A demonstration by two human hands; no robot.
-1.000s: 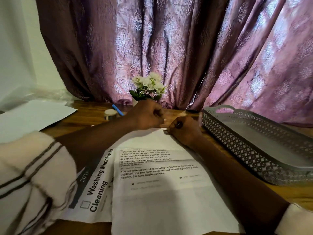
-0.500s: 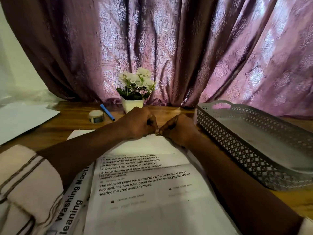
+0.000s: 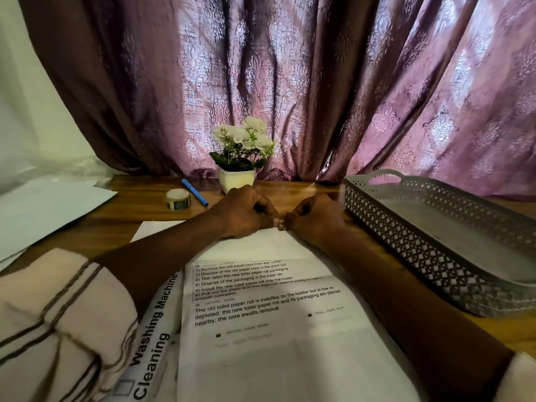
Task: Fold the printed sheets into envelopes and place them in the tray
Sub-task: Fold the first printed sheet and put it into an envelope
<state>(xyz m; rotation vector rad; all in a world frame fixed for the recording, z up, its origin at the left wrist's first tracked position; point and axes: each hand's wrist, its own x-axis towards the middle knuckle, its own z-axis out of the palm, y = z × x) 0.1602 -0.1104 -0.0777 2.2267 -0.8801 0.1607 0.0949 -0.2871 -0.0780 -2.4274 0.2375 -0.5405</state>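
Note:
A printed sheet (image 3: 275, 343) about a toilet paper roll lies in front of me on the wooden table. Its far part is folded over towards me, so a blank white flap (image 3: 261, 245) covers the top of the text. My left hand (image 3: 246, 210) and my right hand (image 3: 314, 216) are both curled into fists at the flap's far crease, with fingertips touching each other and pinching the paper there. The grey perforated tray (image 3: 435, 256) stands to the right of my right forearm with nothing visible in it.
A second sheet headed "Washing Machine Cleaning" (image 3: 156, 323) lies under the first, under my left arm. A tape roll (image 3: 177, 198), a blue pen (image 3: 194, 191) and a white flower pot (image 3: 236, 177) stand behind my hands. Blank paper (image 3: 43, 210) lies far left. A curtain hangs behind.
My hands, a little apart one second ago, have come together until the fingertips meet at the fold's far edge. The view has shifted, so the flower pot now shows fully.

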